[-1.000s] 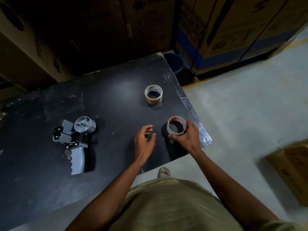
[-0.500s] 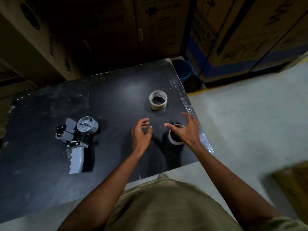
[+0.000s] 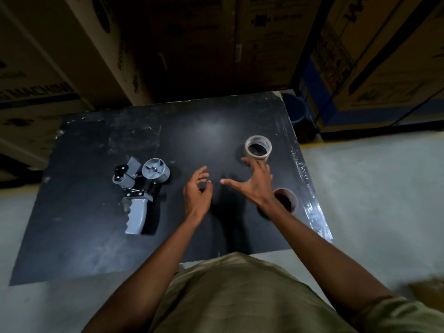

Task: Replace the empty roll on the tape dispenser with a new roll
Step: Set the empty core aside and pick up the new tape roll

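A grey tape dispenser [image 3: 139, 191] lies on its side at the left of the black table [image 3: 96, 236], its spool bare. A new beige tape roll [image 3: 258, 148] stands flat at the table's far right. The empty core [image 3: 287, 199] rests near the right edge, partly hidden behind my right wrist. My right hand [image 3: 254, 182] hovers with fingers spread between the two rolls, its fingertips just short of the new roll. Empty and loosely curled, my left hand [image 3: 198, 189] floats over the table's middle.
Stacked cardboard boxes [image 3: 168, 44] rise behind the table. A blue bucket [image 3: 296, 109] sits on the floor past the table's far right corner. Grey concrete floor [image 3: 372, 188] lies to the right.
My right hand let go of the empty core near the right edge and moved away from me toward the new roll. The camera view shifted.
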`<state>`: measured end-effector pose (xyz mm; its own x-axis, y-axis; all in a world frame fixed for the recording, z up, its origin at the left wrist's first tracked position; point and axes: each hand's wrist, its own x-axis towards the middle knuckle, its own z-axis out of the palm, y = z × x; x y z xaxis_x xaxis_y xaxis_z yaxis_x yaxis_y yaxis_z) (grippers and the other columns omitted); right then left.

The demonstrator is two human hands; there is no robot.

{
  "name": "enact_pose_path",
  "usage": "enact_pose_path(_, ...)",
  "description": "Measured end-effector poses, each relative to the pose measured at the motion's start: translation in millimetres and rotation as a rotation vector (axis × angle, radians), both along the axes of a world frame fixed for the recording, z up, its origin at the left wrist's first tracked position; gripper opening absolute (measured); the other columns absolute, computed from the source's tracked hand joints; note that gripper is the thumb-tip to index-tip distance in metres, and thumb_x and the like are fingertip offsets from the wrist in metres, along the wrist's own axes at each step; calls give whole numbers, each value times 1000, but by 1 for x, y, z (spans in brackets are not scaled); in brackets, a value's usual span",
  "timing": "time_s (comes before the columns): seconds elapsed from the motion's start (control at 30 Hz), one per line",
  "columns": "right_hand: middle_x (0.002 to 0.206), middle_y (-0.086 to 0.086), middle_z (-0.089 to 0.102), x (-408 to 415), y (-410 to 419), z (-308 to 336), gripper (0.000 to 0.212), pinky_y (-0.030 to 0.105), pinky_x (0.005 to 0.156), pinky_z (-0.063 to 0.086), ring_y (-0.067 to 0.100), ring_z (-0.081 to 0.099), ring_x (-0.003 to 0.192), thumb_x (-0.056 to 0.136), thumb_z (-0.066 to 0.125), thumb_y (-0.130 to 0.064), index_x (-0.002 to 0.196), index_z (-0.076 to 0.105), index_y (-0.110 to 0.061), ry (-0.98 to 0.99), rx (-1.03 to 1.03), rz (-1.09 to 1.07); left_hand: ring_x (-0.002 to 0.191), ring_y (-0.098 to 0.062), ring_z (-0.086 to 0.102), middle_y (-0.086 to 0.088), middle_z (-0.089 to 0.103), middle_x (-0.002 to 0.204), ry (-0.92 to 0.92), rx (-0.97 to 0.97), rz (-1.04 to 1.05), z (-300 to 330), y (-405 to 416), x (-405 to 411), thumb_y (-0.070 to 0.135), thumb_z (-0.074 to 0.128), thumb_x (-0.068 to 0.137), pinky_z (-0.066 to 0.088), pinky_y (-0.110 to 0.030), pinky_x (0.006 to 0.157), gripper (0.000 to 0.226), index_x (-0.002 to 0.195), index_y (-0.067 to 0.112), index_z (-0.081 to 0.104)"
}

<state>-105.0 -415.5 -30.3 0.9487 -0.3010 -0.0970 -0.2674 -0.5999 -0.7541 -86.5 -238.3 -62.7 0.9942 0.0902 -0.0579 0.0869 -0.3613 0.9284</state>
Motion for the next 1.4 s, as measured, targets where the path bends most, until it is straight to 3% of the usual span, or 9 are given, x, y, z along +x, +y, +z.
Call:
enact_pose_path(0.23, 132, -3, 57, 3, 67, -8, 97, 50, 109, 39, 22, 50, 125, 49, 79, -80, 131, 58, -31, 69, 9, 92, 93, -10, 67, 2, 70, 107, -21, 15, 73, 13, 65, -6, 1, 55, 87, 53, -24, 87, 42, 127, 13, 63)
enact_pose_path(0.57, 122, -3, 63, 1, 169, -9, 100, 50, 103, 48, 19, 58, 117, 45, 76, -83, 128, 61, -28, 111, 38, 167, 93, -2, 66, 0, 71, 107, -81, -62, 173, 26, 173, -16, 3, 53, 85, 49, -10, 79, 36, 118, 10, 67)
enact_pose_path(0.7, 128, -1, 62, -2, 200, -11, 100, 52, 104, 48, 21, 58, 120, 48, 77, -82, 130, 59, -28, 156, 37, 209, 87, -5, 67, 1, 72, 103, -45, -86, 229, 21, 213, -19, 2, 55, 91, 53, -17, 72, 27, 112, 14, 68)
enact_pose_path(0.8, 125, -3, 63, -5, 220, -14, 102, 50, 102, 50, 20, 60, 117, 46, 74, -87, 128, 59, -29, 182, 42, 209, 88, -4, 66, -1, 71, 101, -59, -56, 251, 16, 237, -21, 0, 56, 91, 52, -13, 74, 25, 110, 12, 67)
enact_pose_path(1.07, 119, 4, 69, -10, 258, -27, 91, 38, 93, 57, 18, 65, 102, 56, 90, -61, 128, 61, -14, 247, 84, 92, 89, -7, 66, 3, 71, 99, 25, -85, 188, -6, 271, -24, 2, 59, 89, 49, -9, 77, 25, 108, 17, 66)
enact_pose_path(1.2, 115, 4, 70, -10, 268, -35, 90, 29, 88, 55, 16, 66, 98, 60, 90, -57, 132, 59, -11, 312, 118, 44, 89, -8, 66, 2, 70, 99, 49, -88, 130, -16, 278, -22, -1, 58, 88, 48, -7, 74, 26, 107, 15, 66)
enact_pose_path(1.27, 107, 0, 71, -9, 273, -35, 79, 24, 83, 55, 13, 68, 92, 64, 91, -53, 128, 62, -15, 339, 168, 24, 87, -10, 66, 4, 70, 97, 50, -96, 102, -19, 280, -19, -1, 58, 87, 49, -9, 74, 27, 105, 18, 66)
enact_pose_path(1.33, 98, -3, 76, -8, 278, -36, 54, 18, 77, 56, 2, 72, 80, 69, 91, -44, 113, 69, -22, 351, 251, 19, 86, -9, 67, 5, 70, 95, 53, -102, 72, -22, 282, -17, -1, 58, 87, 50, -10, 75, 28, 103, 21, 65)
enact_pose_path(1.4, 95, -2, 79, -4, 282, -40, 43, 24, 79, 59, 2, 74, 79, 71, 90, -40, 105, 75, -18, 362, 336, 9, 86, -8, 67, 7, 70, 94, 60, -100, 46, -24, 283, -15, -1, 59, 87, 51, -12, 76, 28, 102, 23, 64)
